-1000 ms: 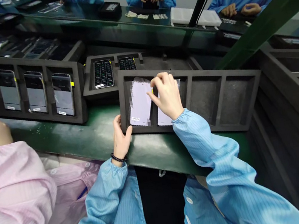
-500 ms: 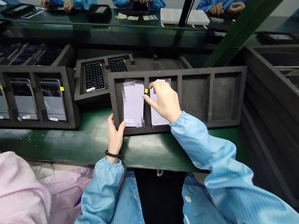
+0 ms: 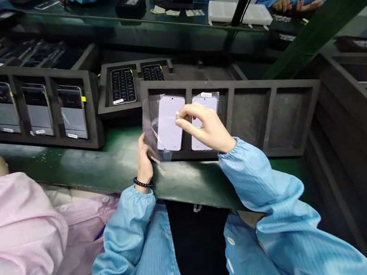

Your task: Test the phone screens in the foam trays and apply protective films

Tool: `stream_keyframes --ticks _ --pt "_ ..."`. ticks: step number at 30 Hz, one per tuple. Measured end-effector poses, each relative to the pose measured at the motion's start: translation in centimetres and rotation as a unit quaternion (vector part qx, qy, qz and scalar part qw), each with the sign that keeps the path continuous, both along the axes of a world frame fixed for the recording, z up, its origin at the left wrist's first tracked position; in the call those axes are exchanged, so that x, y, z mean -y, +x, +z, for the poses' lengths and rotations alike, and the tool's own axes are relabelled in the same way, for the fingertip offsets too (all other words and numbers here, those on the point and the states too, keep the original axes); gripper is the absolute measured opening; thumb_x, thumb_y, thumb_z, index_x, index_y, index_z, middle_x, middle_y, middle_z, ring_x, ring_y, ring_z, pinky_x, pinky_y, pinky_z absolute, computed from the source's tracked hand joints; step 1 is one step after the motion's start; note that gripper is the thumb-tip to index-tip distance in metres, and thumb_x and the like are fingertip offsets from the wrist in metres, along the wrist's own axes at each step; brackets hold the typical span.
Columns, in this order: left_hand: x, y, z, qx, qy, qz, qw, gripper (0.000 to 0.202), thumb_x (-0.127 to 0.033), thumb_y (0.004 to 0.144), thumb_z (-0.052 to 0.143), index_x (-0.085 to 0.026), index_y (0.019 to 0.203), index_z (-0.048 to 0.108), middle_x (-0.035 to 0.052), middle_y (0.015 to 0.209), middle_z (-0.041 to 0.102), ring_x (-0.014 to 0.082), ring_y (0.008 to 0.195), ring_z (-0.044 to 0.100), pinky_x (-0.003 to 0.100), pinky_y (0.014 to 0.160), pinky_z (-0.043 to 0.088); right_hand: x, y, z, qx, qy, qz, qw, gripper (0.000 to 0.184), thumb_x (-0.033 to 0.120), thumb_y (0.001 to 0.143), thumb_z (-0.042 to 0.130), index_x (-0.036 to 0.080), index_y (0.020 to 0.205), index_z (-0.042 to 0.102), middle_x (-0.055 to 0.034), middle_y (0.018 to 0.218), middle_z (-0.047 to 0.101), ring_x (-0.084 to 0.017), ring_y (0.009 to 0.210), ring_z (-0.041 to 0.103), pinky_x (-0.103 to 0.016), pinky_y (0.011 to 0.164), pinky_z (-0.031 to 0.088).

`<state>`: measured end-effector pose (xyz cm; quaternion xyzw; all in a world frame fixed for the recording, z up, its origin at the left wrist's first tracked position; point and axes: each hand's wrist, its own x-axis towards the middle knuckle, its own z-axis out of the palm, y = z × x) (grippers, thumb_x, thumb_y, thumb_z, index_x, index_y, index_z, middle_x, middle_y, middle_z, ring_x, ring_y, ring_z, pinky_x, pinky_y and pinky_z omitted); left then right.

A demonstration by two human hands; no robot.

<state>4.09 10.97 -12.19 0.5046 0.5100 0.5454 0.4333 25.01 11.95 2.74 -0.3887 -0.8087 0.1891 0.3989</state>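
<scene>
A dark foam tray [image 3: 270,109] with several slots lies on the green bench in front of me. Two pale phones stand in its left slots, one [image 3: 168,121] on the left and one [image 3: 206,105] beside it. My right hand [image 3: 208,126] is closed in a pinch on a clear protective film [image 3: 150,129], which is lifted off the left phone and curls away to the left. My left hand [image 3: 144,162] grips the tray's near left corner, its thumb on the tray's edge beneath the film.
A second foam tray [image 3: 93,105] at the left holds three phones upright. Behind, a smaller tray [image 3: 106,98] carries two phones with lit screens. A person in a pink sleeve [image 3: 10,218] works at my left. Other people in blue coats sit across the far bench [image 3: 150,25].
My right hand has peeled the clear film off the left phone, from its right edge towards the left; before, the fingers were picking at a yellow tab on that edge. My left hand stays at the tray corner.
</scene>
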Motion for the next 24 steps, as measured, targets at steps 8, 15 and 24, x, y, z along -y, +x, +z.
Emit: stream_keyframes --ticks 8,15,24 --pt "0.3 0.2 0.8 -0.066 0.047 0.022 0.996 0.049 -0.048 0.098 0.033 -0.021 0.135 0.051 0.0096 0.133 0.063 0.0223 0.125 0.059 0.036 0.105 0.050 -2.6 0.6 -4.2 0.048 0.025 -0.156 0.986 0.028 0.038 0.101 0.049 0.021 0.081 0.056 -0.0051 0.086 0.062 -0.021 0.083 0.054 -0.036 0.080 0.044" --pt "1.1 0.4 4.0 -0.196 0.136 0.096 0.966 0.048 -0.040 0.090 0.056 -0.019 0.133 0.059 0.0129 0.135 0.056 0.0275 0.126 0.050 0.043 0.109 0.041 -2.1 0.7 -1.9 -0.044 -0.082 -0.054 0.994 0.026 0.040 0.098 0.055 0.020 0.085 0.065 -0.0006 0.085 0.070 -0.014 0.078 0.061 -0.028 0.070 0.043" --pt "-1.4 0.3 8.0 -0.306 0.171 0.067 0.934 0.042 -0.041 0.087 0.063 -0.019 0.122 0.070 0.0125 0.117 0.063 0.0254 0.104 0.055 0.042 0.097 0.047 -1.6 0.4 -0.4 -0.169 -0.163 0.083 0.969 0.025 0.042 0.096 0.060 0.021 0.083 0.057 -0.0031 0.093 0.075 -0.015 0.085 0.067 -0.028 0.074 0.051"
